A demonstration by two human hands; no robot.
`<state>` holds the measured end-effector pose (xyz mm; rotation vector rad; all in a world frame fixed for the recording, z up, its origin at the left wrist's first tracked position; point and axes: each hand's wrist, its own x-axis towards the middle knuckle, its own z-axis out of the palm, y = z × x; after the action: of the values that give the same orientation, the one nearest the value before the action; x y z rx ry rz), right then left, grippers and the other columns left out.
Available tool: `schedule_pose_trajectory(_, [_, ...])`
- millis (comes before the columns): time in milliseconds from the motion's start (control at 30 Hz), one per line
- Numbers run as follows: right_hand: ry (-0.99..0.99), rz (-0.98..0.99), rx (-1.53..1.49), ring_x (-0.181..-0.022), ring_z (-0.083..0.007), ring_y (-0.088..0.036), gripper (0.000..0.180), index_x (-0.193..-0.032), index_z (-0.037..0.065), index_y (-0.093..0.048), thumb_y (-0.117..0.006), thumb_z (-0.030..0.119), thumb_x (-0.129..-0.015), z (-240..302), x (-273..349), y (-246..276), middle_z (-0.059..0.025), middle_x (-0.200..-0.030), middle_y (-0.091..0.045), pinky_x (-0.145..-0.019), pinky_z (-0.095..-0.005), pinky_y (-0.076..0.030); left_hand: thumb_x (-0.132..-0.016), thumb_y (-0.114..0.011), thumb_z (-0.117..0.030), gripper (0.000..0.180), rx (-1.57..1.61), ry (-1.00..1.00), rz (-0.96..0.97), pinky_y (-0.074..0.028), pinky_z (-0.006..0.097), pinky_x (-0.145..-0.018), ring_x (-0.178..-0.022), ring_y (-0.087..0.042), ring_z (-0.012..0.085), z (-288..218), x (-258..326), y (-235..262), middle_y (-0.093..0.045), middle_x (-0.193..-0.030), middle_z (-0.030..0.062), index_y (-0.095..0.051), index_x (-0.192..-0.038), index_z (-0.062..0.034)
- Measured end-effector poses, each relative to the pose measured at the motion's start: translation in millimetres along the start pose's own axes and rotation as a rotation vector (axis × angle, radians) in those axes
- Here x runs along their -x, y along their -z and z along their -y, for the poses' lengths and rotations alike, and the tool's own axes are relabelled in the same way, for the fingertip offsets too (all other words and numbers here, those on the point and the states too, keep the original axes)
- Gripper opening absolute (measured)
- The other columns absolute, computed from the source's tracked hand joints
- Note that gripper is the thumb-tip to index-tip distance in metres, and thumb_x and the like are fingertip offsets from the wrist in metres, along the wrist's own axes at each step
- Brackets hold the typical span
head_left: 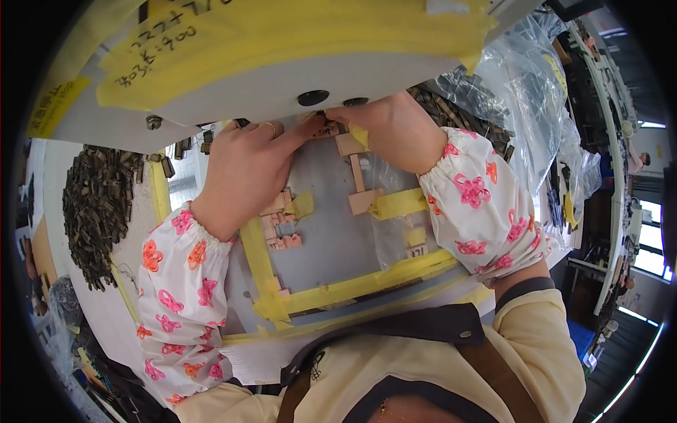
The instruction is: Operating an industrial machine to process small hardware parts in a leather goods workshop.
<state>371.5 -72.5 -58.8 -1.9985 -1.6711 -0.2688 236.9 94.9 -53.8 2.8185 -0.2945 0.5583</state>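
Observation:
My left hand and my right hand meet at the far edge of a grey work plate framed with yellow tape. Their fingertips pinch a small dark part just under the overhanging white machine cover. A ring shows on my left hand. Pink-tan guide strips are taped on the plate between my hands, and more pink blocks lie beside my left wrist. Both forearms wear white sleeve covers with pink and orange flowers.
A heap of small dark metal parts lies on the white table at the left. More dark parts sit behind my right hand, next to clear plastic bags. Yellow tape with handwriting covers the machine cover. Shelving stands at the far right.

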Motion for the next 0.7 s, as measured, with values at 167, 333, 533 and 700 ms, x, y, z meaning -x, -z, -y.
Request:
schedule_pose_trajectory(167, [0.043,0.03,0.022,-0.078,-0.0289,-0.061,0.013,-0.078,0.006,-0.066,-0.06,0.007,-0.067,-2,-2,0,-0.0106,-0.078,-0.06,-0.066,-0.0379,-0.05,-0.071,-0.055,0.001,0.042,-0.028,0.022,0.068,-0.044,0.037,-0.052,-0.056,-0.054,0.0247,3,-3,-5,-0.051,-0.061,0.0066,-0.063,-0.109,-0.0148])
schedule_pose_trajectory(333, [0.063,0.052,0.08,-0.08,-0.0257,-0.061,0.015,-0.079,0.009,-0.067,-0.06,0.007,-0.066,-1,-3,6,-0.0068,-0.078,-0.061,-0.068,-0.0357,-0.05,-0.074,-0.054,0.001,0.038,0.129,0.079,-0.103,-0.045,0.037,-0.052,-0.056,-0.056,0.0256,6,5,-5,-0.056,-0.065,0.0069,-0.063,-0.108,-0.0143])
schedule_pose_trajectory(533, [0.08,0.063,0.196,-0.086,-0.02,-0.059,0.018,-0.082,0.013,-0.069,-0.061,0.009,-0.066,-6,-4,7,-0.0015,-0.081,-0.063,-0.074,-0.0329,-0.045,-0.077,-0.053,-0.001,0.037,-0.07,0.002,-0.05,-0.044,0.036,-0.051,-0.057,-0.057,0.0256,20,5,-5,-0.059,-0.068,0.0052,-0.062,-0.11,-0.0153])
schedule_pose_trajectory(700, [0.094,0.046,0.205,-0.087,-0.018,-0.058,0.018,-0.083,0.016,-0.069,-0.061,0.009,-0.068,-6,-1,6,0.0003,-0.085,-0.063,-0.076,-0.032,-0.042,-0.077,-0.055,-0.004,0.038,-0.087,0.006,-0.003,-0.044,0.035,-0.05,-0.056,-0.057,0.0241,17,4,1,-0.056,-0.066,0.0046,-0.062,-0.111,-0.0165])
